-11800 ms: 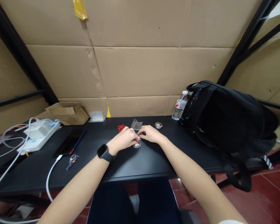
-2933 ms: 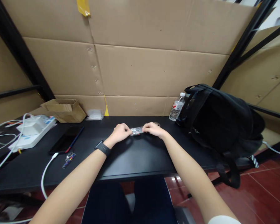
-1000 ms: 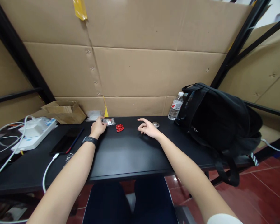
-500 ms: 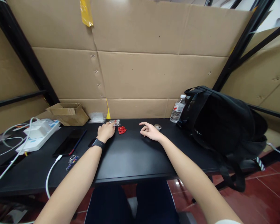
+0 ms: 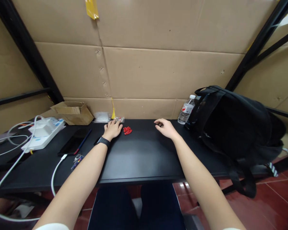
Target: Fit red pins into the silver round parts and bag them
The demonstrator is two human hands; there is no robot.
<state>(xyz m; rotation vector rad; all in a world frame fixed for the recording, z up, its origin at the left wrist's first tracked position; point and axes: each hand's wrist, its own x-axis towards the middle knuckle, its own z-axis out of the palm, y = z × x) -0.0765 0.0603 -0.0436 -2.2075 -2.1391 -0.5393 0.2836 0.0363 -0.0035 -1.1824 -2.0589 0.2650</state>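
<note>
Red pieces (image 5: 127, 130) sat heaped on the black table (image 5: 141, 156), between our hands.
Our left hand (image 5: 112, 129) lay palm down, fingers spread, at the near side of the clear packet (image 5: 120, 119) by the back edge; contact was unclear. Our right hand (image 5: 167, 128) was loosely curled; we could not tell whether it held anything. We judged the step to be positioning the packet; shifting it further called for light fingertip pressure.

Cardboard walls (image 5: 144, 76), phone (image 5: 72, 142) and backpack (image 5: 240, 127) mark this as a personal desk nook (image 5: 144, 156)
</note>
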